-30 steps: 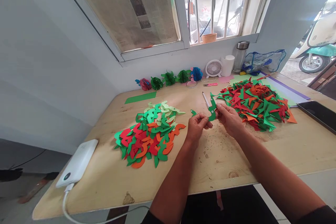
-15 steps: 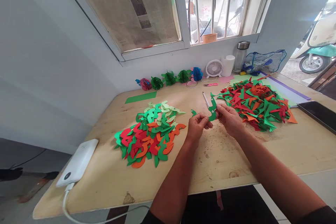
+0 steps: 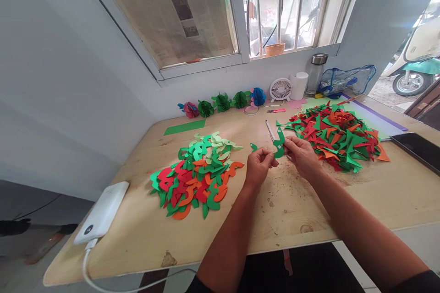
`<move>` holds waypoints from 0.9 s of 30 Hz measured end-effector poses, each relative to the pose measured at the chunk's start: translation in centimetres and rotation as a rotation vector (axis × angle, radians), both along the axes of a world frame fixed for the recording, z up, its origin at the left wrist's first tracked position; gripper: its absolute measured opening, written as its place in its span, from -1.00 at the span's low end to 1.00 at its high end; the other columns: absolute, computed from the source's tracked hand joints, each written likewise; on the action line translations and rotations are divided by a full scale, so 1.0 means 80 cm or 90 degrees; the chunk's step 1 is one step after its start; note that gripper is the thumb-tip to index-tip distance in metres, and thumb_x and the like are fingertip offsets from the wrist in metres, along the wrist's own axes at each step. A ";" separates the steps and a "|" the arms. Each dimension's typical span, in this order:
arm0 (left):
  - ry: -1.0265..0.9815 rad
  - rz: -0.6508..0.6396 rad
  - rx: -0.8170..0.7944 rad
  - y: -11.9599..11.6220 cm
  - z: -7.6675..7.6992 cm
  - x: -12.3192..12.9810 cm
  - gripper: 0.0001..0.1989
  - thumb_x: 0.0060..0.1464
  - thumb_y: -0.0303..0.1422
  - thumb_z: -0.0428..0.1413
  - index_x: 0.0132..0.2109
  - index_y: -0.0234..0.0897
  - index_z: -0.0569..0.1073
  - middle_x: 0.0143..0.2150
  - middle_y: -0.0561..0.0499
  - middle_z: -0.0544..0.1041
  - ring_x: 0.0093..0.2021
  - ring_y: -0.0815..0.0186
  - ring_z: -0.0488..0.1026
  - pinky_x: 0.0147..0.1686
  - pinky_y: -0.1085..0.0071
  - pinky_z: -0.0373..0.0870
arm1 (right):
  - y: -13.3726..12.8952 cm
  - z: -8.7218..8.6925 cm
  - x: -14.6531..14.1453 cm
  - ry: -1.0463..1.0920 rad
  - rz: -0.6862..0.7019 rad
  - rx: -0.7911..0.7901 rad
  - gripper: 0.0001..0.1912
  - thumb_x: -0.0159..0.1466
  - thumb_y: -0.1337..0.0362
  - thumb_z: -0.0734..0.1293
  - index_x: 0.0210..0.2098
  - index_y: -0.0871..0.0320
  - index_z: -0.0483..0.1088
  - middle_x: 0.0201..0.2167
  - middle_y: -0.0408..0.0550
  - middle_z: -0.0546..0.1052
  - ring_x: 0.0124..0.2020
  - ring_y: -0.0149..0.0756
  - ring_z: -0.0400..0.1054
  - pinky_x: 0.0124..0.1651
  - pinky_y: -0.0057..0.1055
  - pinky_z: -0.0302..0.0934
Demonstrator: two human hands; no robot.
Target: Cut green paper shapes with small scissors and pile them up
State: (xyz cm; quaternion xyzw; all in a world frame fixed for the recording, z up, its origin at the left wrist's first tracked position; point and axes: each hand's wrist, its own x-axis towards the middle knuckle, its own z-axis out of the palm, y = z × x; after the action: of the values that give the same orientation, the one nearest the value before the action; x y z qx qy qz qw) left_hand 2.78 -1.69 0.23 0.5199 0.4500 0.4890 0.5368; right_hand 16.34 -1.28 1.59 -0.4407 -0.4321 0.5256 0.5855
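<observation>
A curved green paper piece [image 3: 279, 140] with small pale marks is held up over the wooden table [image 3: 275, 219]. My left hand [image 3: 259, 165] pinches its lower end, while my right hand [image 3: 302, 155] grips its right side with thumb and fingers. Another small green piece [image 3: 253, 147] shows just above my left hand. To the left lies a loose pile of curved green, red and orange paper shapes [image 3: 185, 187]. A heap of angular paper scraps [image 3: 343, 132] lies to the right, beyond my right hand. Behind the held piece is a white pen [image 3: 270, 129].
Honeycomb paper figures [image 3: 222, 102], a small fan [image 3: 281, 89] and a glass bottle [image 3: 315, 75] stand along the wall. Pink snips [image 3: 276, 111] lie before them. A white power bank [image 3: 102, 213] with a cable is at left, a phone [image 3: 417, 149] at right.
The green piece has tilted slightly to the right at its top between my fingers. Both hands keep their hold in almost the same place.
</observation>
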 end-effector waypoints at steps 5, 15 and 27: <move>0.148 0.133 0.208 -0.010 0.003 -0.001 -0.65 0.03 -0.27 0.11 -0.01 -0.23 0.37 -0.18 -0.08 0.52 -0.21 0.29 0.45 -0.25 0.39 0.35 | -0.006 0.008 -0.005 -0.111 -0.041 0.039 -0.67 0.09 0.06 0.34 -0.63 0.15 0.31 -0.69 -0.22 0.25 -0.64 -0.50 0.03 -0.57 -0.48 -0.07; 0.235 0.074 0.249 -0.010 -0.006 0.006 -0.43 -0.07 -0.42 0.15 0.14 -0.20 0.30 -0.03 -0.14 0.48 -0.07 0.16 0.44 -0.06 0.26 0.34 | -0.011 0.003 -0.009 -0.460 -0.109 0.178 -0.73 0.19 0.12 0.23 -0.52 0.13 0.40 -0.62 -0.13 0.41 -0.54 -0.38 0.21 -0.47 -0.46 0.08; 0.170 0.075 0.161 -0.007 -0.002 0.003 -0.49 -0.10 -0.52 0.09 0.07 -0.18 0.40 -0.16 -0.07 0.55 -0.26 0.28 0.49 -0.16 0.35 0.39 | -0.011 0.000 -0.008 -0.513 -0.097 0.182 -0.72 0.20 0.11 0.21 -0.52 0.12 0.38 -0.64 -0.15 0.37 -0.56 -0.38 0.20 -0.47 -0.46 0.07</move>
State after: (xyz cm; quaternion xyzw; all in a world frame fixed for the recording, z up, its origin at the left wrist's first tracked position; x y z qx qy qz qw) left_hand 3.01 -2.25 0.07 0.6161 0.4821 0.4988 0.3732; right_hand 15.70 -2.13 1.57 -0.5559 -0.6609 0.2016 0.4620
